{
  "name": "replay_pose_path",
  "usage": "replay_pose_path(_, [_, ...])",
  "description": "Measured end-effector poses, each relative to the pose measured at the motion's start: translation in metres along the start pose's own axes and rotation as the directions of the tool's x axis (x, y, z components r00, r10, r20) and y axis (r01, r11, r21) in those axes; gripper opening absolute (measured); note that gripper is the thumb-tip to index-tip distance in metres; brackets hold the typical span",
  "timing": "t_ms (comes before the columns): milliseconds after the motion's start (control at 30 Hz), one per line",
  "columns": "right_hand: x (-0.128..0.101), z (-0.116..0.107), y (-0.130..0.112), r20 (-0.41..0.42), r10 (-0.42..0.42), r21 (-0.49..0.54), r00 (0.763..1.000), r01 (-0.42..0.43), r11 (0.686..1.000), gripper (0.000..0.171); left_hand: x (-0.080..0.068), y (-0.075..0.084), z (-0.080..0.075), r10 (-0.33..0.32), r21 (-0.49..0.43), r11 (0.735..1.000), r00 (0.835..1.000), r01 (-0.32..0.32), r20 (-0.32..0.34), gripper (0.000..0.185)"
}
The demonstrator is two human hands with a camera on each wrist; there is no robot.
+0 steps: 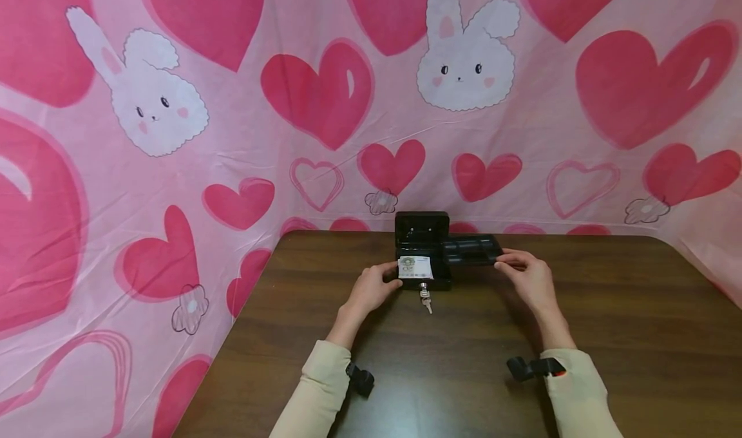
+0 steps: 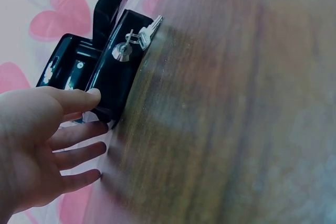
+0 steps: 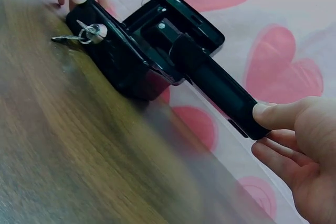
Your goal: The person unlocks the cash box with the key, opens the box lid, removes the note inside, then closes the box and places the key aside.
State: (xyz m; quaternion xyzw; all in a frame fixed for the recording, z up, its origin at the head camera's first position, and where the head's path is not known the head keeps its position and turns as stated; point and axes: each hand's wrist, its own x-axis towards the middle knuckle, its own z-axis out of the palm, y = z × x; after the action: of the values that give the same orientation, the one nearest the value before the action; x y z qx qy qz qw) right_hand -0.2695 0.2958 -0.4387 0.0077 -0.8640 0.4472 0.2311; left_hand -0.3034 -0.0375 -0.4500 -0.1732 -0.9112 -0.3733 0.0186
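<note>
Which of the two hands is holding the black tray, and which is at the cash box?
The right hand pinches the black tray by its end; the left hand touches the front corner of the cash box, beside the banknote.

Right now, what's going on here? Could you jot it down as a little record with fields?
Setting: dark wooden table, pink heart-and-bunny cloth behind
Cash box: small, black, lid raised
Inside box: a banknote
Lock: keys in the front keyhole
Left hand: fingers touching the box's left end
Right hand: pinching the black tray, held partly over the box
Sleeves: cream
</note>
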Motion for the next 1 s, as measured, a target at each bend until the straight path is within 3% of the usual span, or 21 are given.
replay_pose_path(367, [-0.001, -0.009, 0.007, 0.008, 0.054, -0.030, 0.999, -0.054, 0.998, 0.025, 0.000, -0.001, 0.000, -0.013, 0.007, 1.000, 1.000, 0.013, 0.010, 0.049])
replay_pose_path(1000, [0.000, 0.018, 0.016, -0.012, 0.132, -0.123, 0.991, -0.133, 0.984, 0.020, 0.000, -0.001, -0.001, -0.027, 0.015, 1.000, 1.000, 0.026, 0.015, 0.048])
